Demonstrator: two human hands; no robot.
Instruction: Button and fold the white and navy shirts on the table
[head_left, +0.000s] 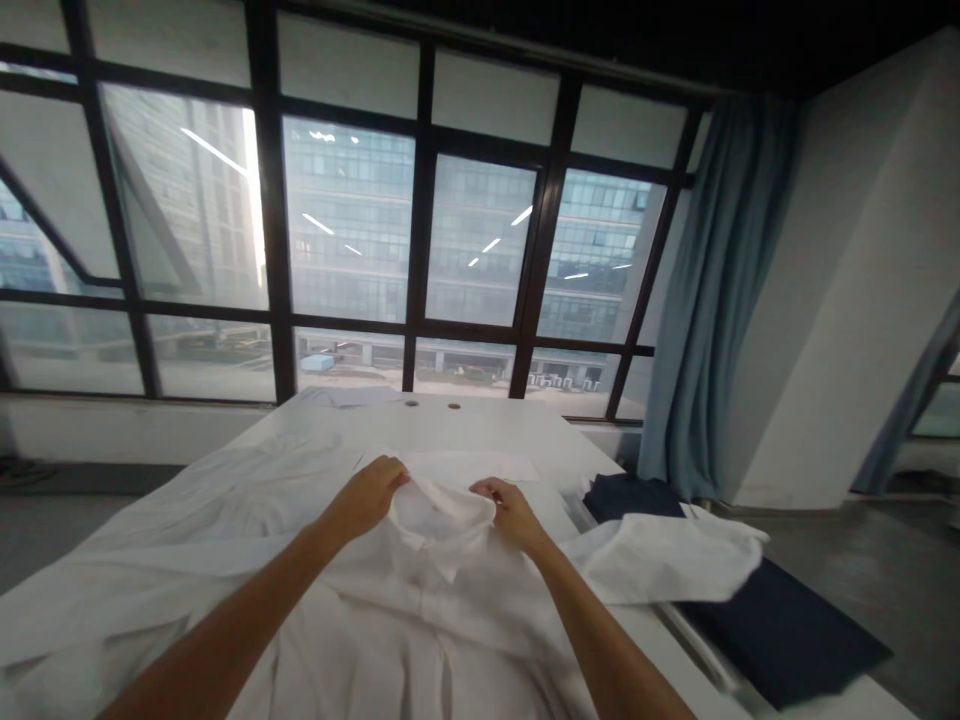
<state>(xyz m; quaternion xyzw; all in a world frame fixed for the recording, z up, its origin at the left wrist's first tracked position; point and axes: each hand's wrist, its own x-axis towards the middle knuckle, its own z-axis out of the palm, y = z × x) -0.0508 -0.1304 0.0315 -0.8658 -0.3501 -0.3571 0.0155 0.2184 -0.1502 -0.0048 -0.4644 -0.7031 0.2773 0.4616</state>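
A white shirt [390, 620] lies spread flat on a white table [480, 425], its collar [441, 515] pointing away from me. My left hand [367, 495] grips the left side of the collar, fingers curled over the cloth. On the collar's right side my right hand [510, 510] pinches the fabric. One sleeve [667, 560] trails off to the right over the table edge.
Dark navy cloth [780, 620] lies on a lower surface at the right, partly under the sleeve. A sheet of paper [360, 397] and two small round holes sit at the table's far end. Large windows [345, 220] and a blue curtain [720, 290] stand beyond.
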